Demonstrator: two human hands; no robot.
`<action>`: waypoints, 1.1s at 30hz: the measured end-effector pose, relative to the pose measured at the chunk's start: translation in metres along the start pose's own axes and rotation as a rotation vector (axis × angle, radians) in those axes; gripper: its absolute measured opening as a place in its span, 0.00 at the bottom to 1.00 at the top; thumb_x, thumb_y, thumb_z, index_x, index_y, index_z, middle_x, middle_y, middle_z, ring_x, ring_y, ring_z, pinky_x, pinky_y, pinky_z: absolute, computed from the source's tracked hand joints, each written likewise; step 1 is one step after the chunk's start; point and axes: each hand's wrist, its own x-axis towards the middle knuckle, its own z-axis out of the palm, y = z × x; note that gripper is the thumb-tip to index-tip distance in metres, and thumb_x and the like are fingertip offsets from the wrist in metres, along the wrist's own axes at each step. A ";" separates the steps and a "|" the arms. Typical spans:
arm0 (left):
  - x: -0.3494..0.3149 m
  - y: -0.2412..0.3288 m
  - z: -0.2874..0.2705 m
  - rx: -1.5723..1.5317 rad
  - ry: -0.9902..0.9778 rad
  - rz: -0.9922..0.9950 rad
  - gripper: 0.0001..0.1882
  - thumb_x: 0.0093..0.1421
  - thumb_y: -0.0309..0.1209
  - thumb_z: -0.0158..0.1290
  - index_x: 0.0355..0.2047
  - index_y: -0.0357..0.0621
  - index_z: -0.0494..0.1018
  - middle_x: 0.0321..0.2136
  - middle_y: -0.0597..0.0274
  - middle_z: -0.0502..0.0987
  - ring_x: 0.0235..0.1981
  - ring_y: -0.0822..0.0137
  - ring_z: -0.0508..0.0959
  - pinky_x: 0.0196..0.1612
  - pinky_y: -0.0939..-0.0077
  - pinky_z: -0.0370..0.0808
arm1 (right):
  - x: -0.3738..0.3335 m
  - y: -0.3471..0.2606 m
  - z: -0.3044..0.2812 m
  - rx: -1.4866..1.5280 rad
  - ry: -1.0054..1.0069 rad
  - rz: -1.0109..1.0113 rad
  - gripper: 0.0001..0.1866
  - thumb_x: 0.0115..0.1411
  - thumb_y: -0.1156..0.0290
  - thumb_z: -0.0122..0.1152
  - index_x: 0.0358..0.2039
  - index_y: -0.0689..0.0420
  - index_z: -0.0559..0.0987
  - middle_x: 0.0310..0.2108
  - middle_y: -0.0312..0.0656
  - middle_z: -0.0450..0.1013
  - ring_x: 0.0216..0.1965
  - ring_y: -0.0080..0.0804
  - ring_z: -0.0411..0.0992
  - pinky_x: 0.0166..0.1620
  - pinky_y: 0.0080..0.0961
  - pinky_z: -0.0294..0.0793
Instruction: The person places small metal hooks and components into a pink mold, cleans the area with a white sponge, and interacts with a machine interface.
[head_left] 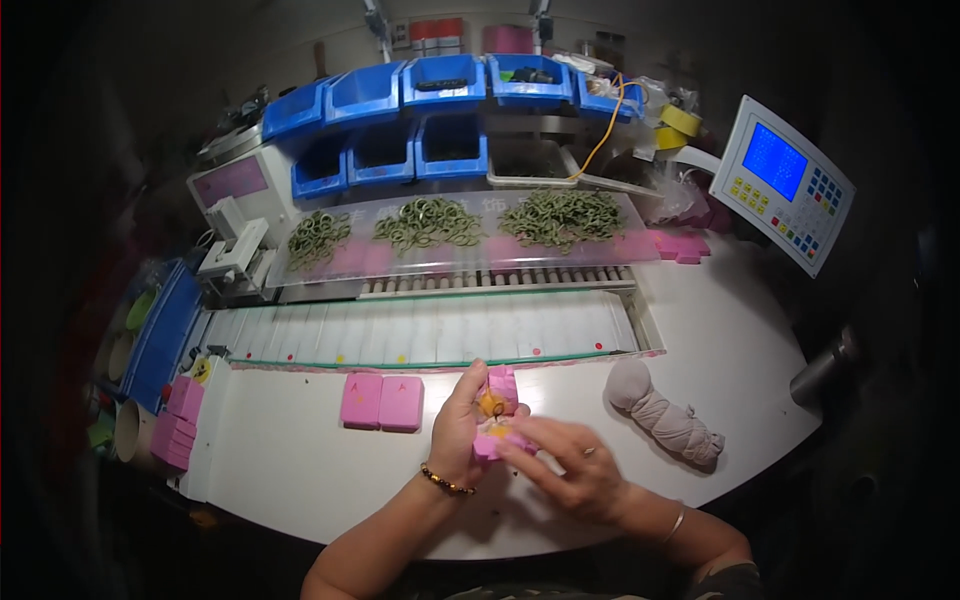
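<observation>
Near the front of the white table, my left hand (457, 440) is closed around a pink rubber mold (507, 380) that is spread apart, with yellow-orange patches on its inner faces. A small dark ring-like piece (498, 409) shows between the two parts. My right hand (575, 475) reaches in from the right, its thumb and fingers on the lower part of the mold; slight blur and the fingers hide the exact grip. To the left of my hands, two closed pink blocks (381, 402) with small red marks lie side by side.
A tied beige cloth bundle (665, 415) lies at right. Beyond my hands runs a long conveyor (430, 330) of white plates. Past it, a clear tray (490, 245) bears piles of green rings (560, 218). Blue bins (445, 80) stand behind; a control panel (785, 185) rises at right.
</observation>
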 end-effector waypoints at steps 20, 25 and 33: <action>-0.019 -0.004 0.014 0.373 0.170 0.105 0.11 0.70 0.38 0.39 0.44 0.43 0.59 0.31 0.54 0.68 0.25 0.59 0.75 0.28 0.59 0.78 | 0.019 0.007 -0.065 -0.320 -0.087 0.072 0.29 0.49 0.74 0.61 0.56 0.54 0.76 0.55 0.56 0.71 0.34 0.33 0.75 0.39 0.26 0.72; -0.009 -0.009 -0.007 0.924 0.107 0.689 0.10 0.70 0.34 0.38 0.44 0.41 0.62 0.36 0.59 0.67 0.30 0.70 0.72 0.33 0.69 0.77 | 0.022 0.006 -0.053 -0.188 -0.289 -0.005 0.27 0.51 0.69 0.58 0.54 0.47 0.78 0.55 0.50 0.72 0.32 0.26 0.73 0.38 0.22 0.69; -0.020 0.005 0.001 0.792 0.116 0.658 0.10 0.70 0.34 0.40 0.41 0.40 0.64 0.35 0.66 0.67 0.31 0.78 0.66 0.35 0.82 0.69 | 0.014 -0.015 -0.039 -0.253 -0.320 0.050 0.28 0.51 0.70 0.56 0.56 0.40 0.76 0.57 0.52 0.70 0.29 0.25 0.72 0.38 0.22 0.65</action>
